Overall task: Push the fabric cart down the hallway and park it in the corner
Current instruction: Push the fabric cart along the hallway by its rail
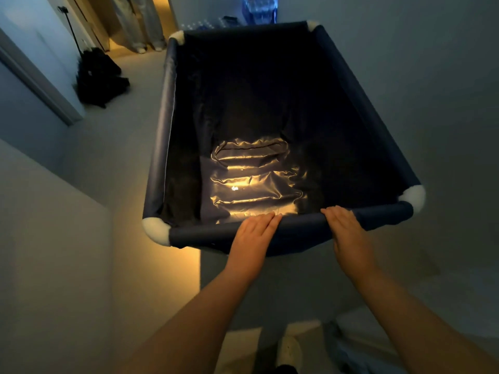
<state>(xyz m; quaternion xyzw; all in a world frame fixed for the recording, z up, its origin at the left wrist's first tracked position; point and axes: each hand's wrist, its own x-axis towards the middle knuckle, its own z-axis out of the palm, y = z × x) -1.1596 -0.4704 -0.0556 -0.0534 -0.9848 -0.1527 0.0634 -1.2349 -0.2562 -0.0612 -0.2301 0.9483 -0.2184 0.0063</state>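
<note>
A dark navy fabric cart (162,125) with white corner joints fills the middle of the head view. Its bin is empty, and light shines on the wrinkled fabric bottom. My left hand (252,236) lies over the near top rail, left of the middle, fingers curled onto it. My right hand (348,233) rests on the same rail further right, fingers wrapped over the edge. Both arms reach forward from the bottom of the view.
A pale wall (48,211) runs along the left with a door frame (40,85). A black bag (98,76) with an upright pole sits on the carpet ahead on the left. Curtains (140,20) hang at the hallway's far end. Another wall (432,90) stands close on the right.
</note>
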